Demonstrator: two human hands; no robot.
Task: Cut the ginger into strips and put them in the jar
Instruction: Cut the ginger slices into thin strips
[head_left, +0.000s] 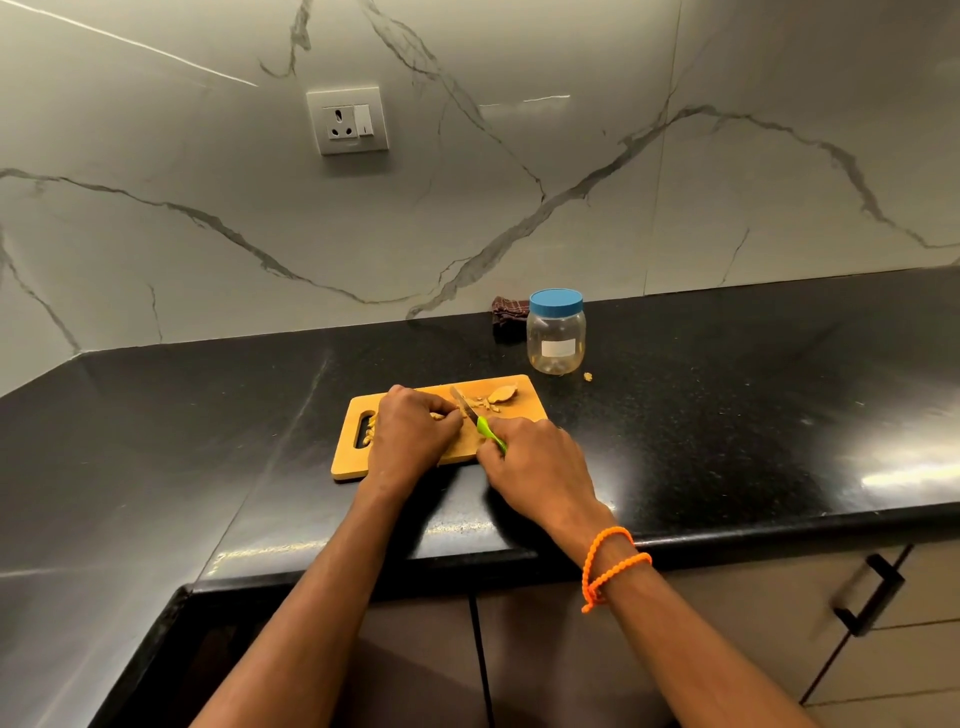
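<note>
R hand (535, 457) is wrapped round the green handle of a knife (475, 420), blade angled up and away to its tip, edge down among the ginger on the wooden cutting board (524, 410). L hand (413, 431) sits just beside it, touching the board, fingers curled down onto a ginger piece (441, 414) right at the blade; most of that piece is hidden under the fingers. Small cut ginger bits (485, 404) lie just past the blade, and a bigger uncut ginger chunk (504, 395) sits beyond the R hand near the board's far edge. More strips (369, 435) show by the handle slot, under the L hand's outer side. Jar (556, 332), clear w/ blue lid on, stands upright past the R hand, off the board, nothing visible inside. One ginger scrap (588, 376) on the black counter (727, 395) just beside the jar's base. Dark cloth (506, 314) behind the jar, against the marble wall. Orange bead bracelet (610, 564) on R wrist.
</note>
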